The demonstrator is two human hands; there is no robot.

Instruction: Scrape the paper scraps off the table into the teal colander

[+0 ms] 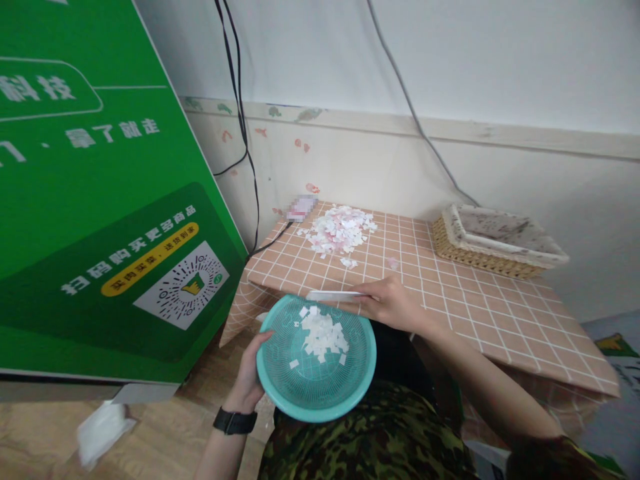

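A round turquoise plastic colander (313, 403) is held below the table's front edge, with small white paper pieces (324, 335) in the bottom of it. My left hand (251, 367) grips its left rim, thumb on top. In my right hand (390, 303) is a thin, flat white piece (331, 295), seen nearly edge-on above the colander's far rim; its exact kind I cannot make out. Behind it on the table, a heap of white and pinkish paper pieces (341, 229) lies spread, with a few scraps nearer the edge.
The table wears a brown checked cloth (415, 267). A lined wicker basket (493, 250) stands at its right, and a blurred flat object (301, 208) lies at the back left beside black cables (245, 133). A green cabinet (100, 233) rises on the left; a white bag (103, 430) lies on the floor.
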